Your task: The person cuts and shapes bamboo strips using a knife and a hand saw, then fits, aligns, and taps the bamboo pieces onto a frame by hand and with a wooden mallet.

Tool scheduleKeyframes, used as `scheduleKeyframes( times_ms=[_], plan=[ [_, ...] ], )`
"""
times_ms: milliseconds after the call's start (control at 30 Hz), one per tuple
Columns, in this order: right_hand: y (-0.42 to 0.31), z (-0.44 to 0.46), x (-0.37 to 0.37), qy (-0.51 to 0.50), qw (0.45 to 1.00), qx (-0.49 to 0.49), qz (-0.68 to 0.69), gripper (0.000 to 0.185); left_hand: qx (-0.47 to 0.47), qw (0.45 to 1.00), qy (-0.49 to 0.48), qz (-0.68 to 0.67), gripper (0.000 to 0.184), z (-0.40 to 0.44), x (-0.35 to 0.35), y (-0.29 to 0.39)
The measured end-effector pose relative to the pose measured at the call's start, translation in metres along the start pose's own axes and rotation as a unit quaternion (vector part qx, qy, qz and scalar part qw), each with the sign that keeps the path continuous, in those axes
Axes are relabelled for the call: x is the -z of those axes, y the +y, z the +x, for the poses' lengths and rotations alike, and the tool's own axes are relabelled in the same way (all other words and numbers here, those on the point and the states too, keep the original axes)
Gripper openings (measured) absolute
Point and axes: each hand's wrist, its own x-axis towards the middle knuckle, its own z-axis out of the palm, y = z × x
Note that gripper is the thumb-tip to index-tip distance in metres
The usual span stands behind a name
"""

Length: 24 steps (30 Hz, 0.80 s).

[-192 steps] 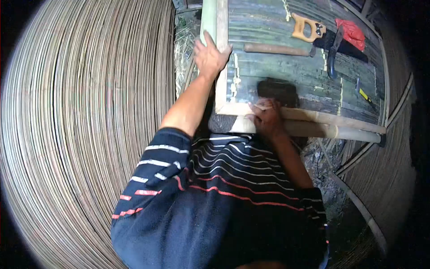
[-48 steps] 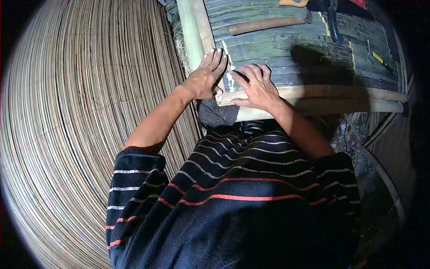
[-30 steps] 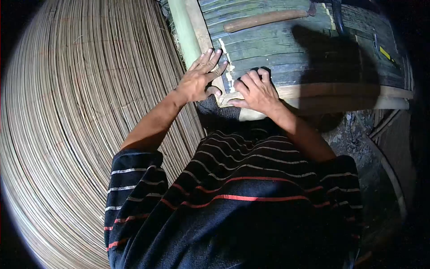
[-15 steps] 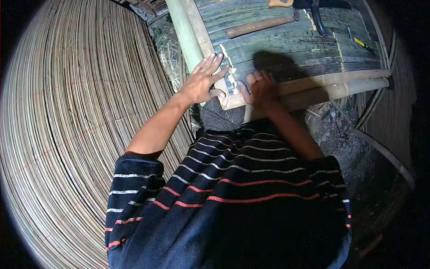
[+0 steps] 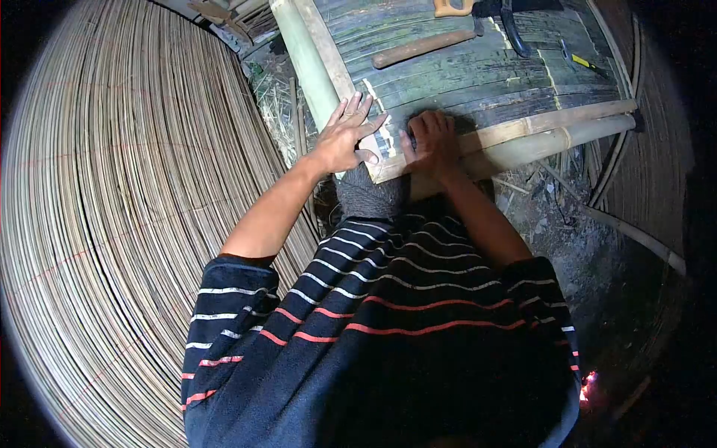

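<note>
My left hand [image 5: 342, 142] lies with its fingers spread over the near left corner of a bamboo-slat panel [image 5: 463, 86], its thumb at the corner where two flat strips meet. My right hand [image 5: 433, 145] is beside it, bent fingers over the flat bamboo strip [image 5: 515, 130] along the near edge, thumb apart; shadow partly hides its fingertips. A round bamboo pole [image 5: 523, 151] runs just below that strip. Along the left side are another flat strip [image 5: 326, 48] and a thick pale green pole [image 5: 299, 48]. A pale, jagged line [image 5: 382, 127] crosses the slats between my hands.
On the panel lie a wooden-handled tool [image 5: 426, 50], a saw handle [image 5: 452, 7], a black curved tool [image 5: 514, 31] and a yellow-black utility knife [image 5: 581, 61]. A large mat of thin sticks [image 5: 134, 209] covers the left. Poles [image 5: 642, 243] stand lower right, near a glowing spot [image 5: 588, 387].
The panel and its tools sit slightly higher and further left in view. My right hand has shifted slightly; my left stays on the corner. A reddish glow now shows at lower right.
</note>
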Motion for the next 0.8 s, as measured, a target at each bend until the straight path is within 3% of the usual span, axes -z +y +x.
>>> scheduleKeyframes(
  times_ms=[200,333,433,600,733,800],
  plan=[
    [0.003,-0.001,-0.003,-0.012,1.0,0.0,0.015,0.029,-0.006,1.0,-0.003,-0.001,0.098,0.001,0.0,-0.001],
    [0.005,0.0,0.001,0.032,0.997,0.051,0.038,0.032,0.021,1.0,-0.012,-0.006,0.097,0.0,0.0,0.005],
    [0.004,0.002,0.002,0.058,0.995,0.071,0.046,0.032,0.069,0.996,0.063,-0.015,0.101,-0.009,-0.006,0.01],
    [0.002,0.004,0.008,0.064,0.991,0.093,0.07,0.029,0.096,0.991,0.088,-0.02,0.103,-0.015,-0.007,0.012],
    [0.002,0.005,0.009,0.038,0.994,0.081,0.064,0.023,0.03,0.998,0.049,0.0,0.098,-0.007,-0.007,0.009],
    [0.005,0.002,0.001,0.042,0.994,0.079,0.066,0.02,0.0,0.999,-0.033,-0.007,0.095,-0.002,-0.011,0.008]
  ],
)
